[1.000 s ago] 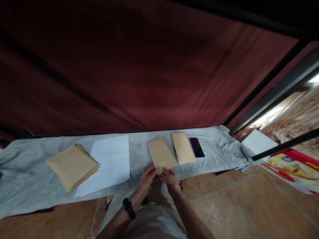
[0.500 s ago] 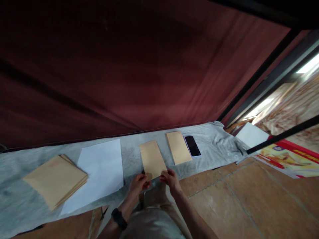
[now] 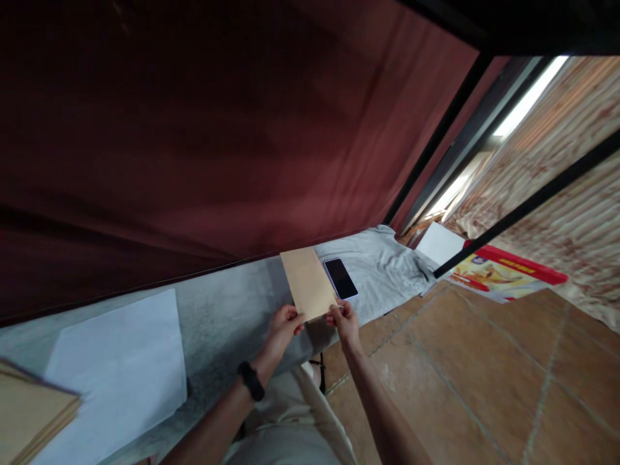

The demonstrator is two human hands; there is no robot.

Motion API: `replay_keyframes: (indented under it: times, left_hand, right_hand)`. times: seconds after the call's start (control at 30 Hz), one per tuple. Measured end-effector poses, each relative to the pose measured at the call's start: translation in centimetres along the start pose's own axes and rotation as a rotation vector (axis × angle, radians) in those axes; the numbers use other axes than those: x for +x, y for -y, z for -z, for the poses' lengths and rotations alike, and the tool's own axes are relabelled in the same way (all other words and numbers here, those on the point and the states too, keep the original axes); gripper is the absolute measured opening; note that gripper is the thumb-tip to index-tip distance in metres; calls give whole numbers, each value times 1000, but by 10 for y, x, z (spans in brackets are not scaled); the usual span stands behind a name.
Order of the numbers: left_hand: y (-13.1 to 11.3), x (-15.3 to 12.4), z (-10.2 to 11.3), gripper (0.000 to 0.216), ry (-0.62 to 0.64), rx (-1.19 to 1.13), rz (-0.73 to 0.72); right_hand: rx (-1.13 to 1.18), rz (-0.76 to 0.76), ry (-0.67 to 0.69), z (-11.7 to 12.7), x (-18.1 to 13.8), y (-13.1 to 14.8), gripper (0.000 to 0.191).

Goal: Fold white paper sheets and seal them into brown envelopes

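Note:
A tan kraft paper envelope (image 3: 309,282) is pinched at its near corners by both of my hands. My left hand (image 3: 285,327) grips the near left corner, thumb on top. My right hand (image 3: 345,323) has closed on the near right corner. The envelope is over the spot beside a dark-screened phone (image 3: 341,278), covering the tan pile seen there earlier; whether it touches that pile I cannot tell. At the far left, a stack of larger tan envelopes (image 3: 31,416) partly overlaps white paper sheets (image 3: 121,368).
A grey cloth (image 3: 220,303) covers the long narrow surface, which borders a dark red hanging sheet (image 3: 242,187). Black frame bars (image 3: 533,205) cross the right side. A red and yellow printed sheet (image 3: 498,271) lies by the tiled floor (image 3: 465,361).
Both hands have carried the envelope rightward, onto or over the pile beside the phone. The view has turned right, so the large envelope stack is now cut off at the left edge.

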State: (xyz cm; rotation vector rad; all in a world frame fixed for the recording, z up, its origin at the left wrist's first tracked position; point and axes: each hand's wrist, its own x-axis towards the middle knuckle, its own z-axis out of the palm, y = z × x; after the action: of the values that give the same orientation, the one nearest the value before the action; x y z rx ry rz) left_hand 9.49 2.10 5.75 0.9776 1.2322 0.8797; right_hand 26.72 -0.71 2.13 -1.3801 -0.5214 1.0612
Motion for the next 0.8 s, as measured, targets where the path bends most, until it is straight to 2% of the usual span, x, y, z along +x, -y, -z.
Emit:
replay_keyframes:
  times: [0.13, 0.37, 0.6, 0.8]
  left_hand:
    - [14, 9, -18, 32, -6, 3, 8]
    - [25, 21, -16, 26, -40, 67, 35]
    - [34, 26, -21, 20, -77, 145, 71]
    - [40, 31, -26, 24, -91, 188, 93]
  right_hand:
    - [-48, 19, -36, 19, 12, -7, 58]
    - [-127, 35, -49, 20, 16, -21, 51]
    - [-217, 45, -47, 22, 20, -19, 50]
    - [-252, 41, -54, 22, 20, -16, 53]
